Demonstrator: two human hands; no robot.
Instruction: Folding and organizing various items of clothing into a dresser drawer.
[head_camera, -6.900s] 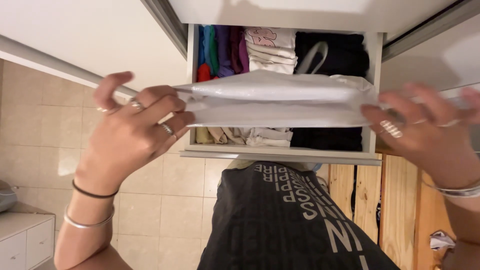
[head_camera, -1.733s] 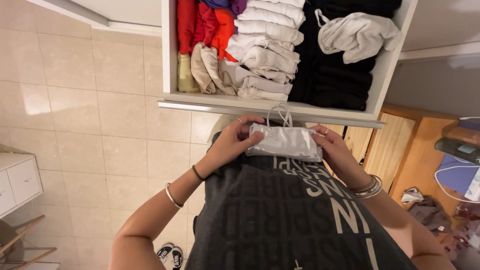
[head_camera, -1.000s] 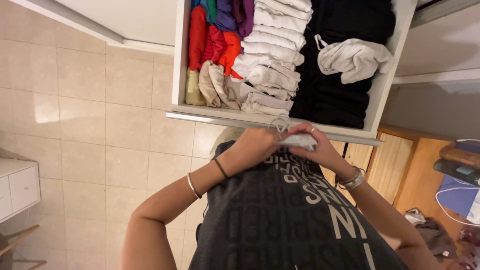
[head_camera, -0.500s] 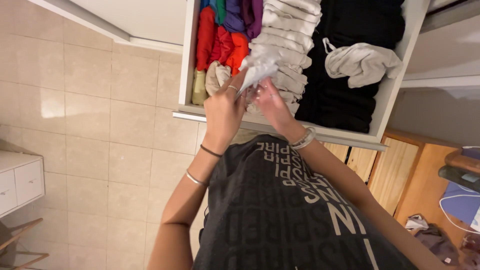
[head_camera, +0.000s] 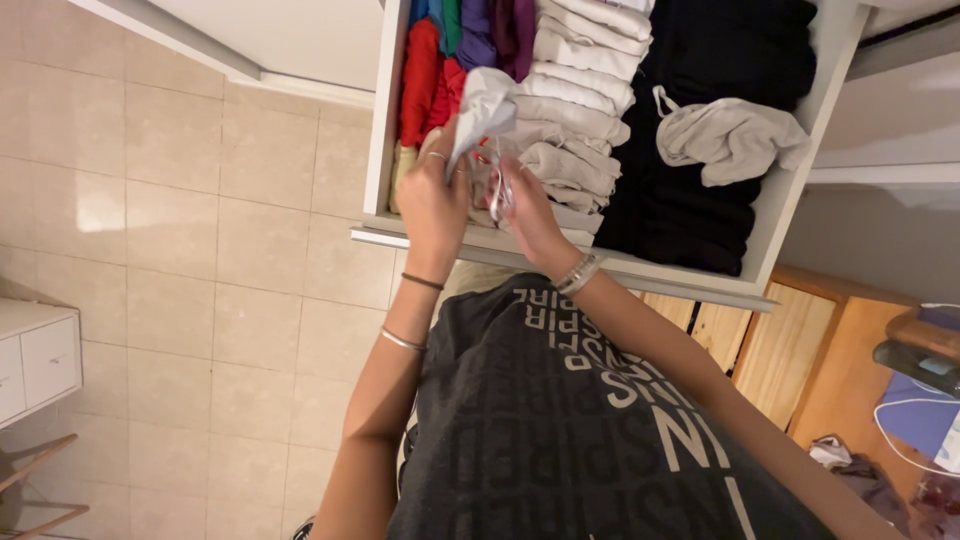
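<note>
**Folded Cloth at the Drawer's Near Edge**

While both hands work inside the white drawer (head_camera: 378, 150), the left hand (head_camera: 432, 200) pinches a folded white cloth (head_camera: 482, 108) above the near rows. The right hand (head_camera: 525, 205) curls around its thin straps; they could snag. Farther in, a loose grey garment (head_camera: 735, 140) could slide off the black stack (head_camera: 700, 200).

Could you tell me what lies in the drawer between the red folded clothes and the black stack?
In the head view, a column of white and grey folded clothes lies between the red folded clothes and the black stack.
</note>
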